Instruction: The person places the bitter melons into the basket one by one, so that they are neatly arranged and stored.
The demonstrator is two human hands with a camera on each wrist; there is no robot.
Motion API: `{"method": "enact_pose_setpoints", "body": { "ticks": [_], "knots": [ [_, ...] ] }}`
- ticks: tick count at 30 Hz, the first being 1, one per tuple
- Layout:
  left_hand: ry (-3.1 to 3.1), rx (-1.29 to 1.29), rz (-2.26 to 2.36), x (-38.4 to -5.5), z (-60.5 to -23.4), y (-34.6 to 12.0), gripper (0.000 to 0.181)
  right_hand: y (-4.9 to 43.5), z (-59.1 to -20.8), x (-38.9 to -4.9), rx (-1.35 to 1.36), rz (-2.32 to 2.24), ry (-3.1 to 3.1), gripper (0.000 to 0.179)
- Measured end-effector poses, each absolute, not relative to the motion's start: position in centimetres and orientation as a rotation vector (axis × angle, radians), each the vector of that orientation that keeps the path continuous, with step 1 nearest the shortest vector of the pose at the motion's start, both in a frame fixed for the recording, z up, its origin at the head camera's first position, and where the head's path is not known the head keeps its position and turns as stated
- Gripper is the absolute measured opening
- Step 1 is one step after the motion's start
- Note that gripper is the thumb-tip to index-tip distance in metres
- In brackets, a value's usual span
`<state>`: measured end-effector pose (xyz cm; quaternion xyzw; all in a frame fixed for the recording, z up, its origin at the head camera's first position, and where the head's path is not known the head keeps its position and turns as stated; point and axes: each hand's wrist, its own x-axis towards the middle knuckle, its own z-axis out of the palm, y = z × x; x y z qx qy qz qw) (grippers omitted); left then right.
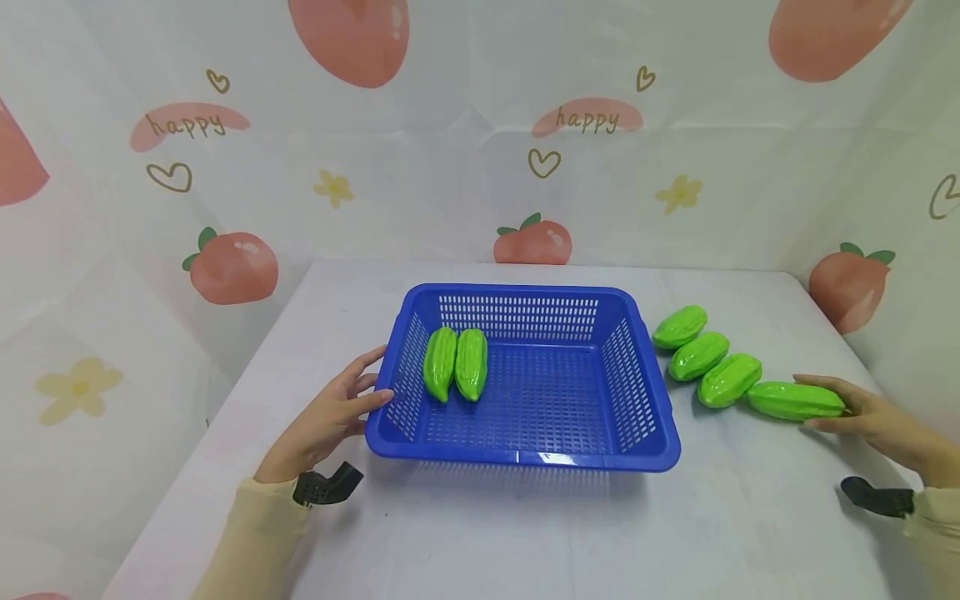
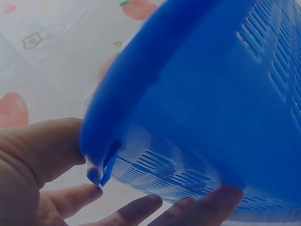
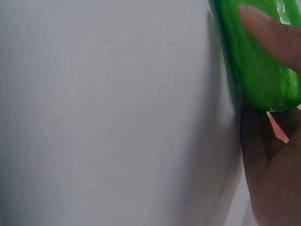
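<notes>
A blue plastic basket (image 1: 517,460) with slotted walls sits mid-table in the head view. Two green bitter melons (image 1: 440,362) lie side by side at its left inside. My left hand (image 1: 330,412) holds the basket's left side, thumb at the rim (image 2: 101,122) and fingers spread beneath it along the outer wall. At the right, my right hand (image 1: 873,421) grips one end of a bitter melon (image 1: 791,401) lying on the table. The right wrist view shows the thumb over this bitter melon (image 3: 263,66), with fingers behind its end.
Three more bitter melons (image 1: 699,356) lie in a slanting row between the basket's right side and the held one. A white table (image 1: 480,542) lies under everything. Behind it and at the sides hangs a white cloth (image 1: 442,192) printed with peaches.
</notes>
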<state>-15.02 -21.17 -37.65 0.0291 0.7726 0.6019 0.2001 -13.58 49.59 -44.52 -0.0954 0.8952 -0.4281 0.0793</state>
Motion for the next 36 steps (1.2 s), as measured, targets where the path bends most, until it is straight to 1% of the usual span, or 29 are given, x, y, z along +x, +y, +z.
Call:
{"method": "enact_pose_setpoints", "body": {
  "ticks": [5,12,15,22,27,33,36],
  "knots": [
    [2.156,0.089,1.682,-15.0,-37.7,-21.2,0.080,49.4,-44.5,-13.7,-0.227,-1.220,2.729,0.063],
    [2.121,0.113,1.699,-15.1,-37.7,-21.4,0.079,49.7,-44.4,-13.5,-0.178,-1.254,2.744,0.059],
    [2.121,0.111,1.699,-15.1,-37.7,-21.4,0.079,49.9,-44.2,-13.3,-0.110,-1.305,2.672,0.058],
    [2.145,0.091,1.686,-15.0,-37.6,-21.3,0.080,50.2,-43.0,-13.0,0.073,-1.197,2.660,0.056],
    [2.147,0.087,1.683,-15.1,-37.7,-21.3,0.080,50.1,-42.3,-12.7,0.011,-1.480,2.646,0.056],
    [2.143,0.092,1.688,-15.1,-37.7,-21.3,0.081,49.3,-40.9,-13.4,-0.288,-2.235,2.164,0.044],
    [2.141,0.091,1.691,-15.1,-37.7,-21.3,0.080,48.2,-39.7,-14.0,-0.375,-2.429,1.957,0.043]
  ]
}}
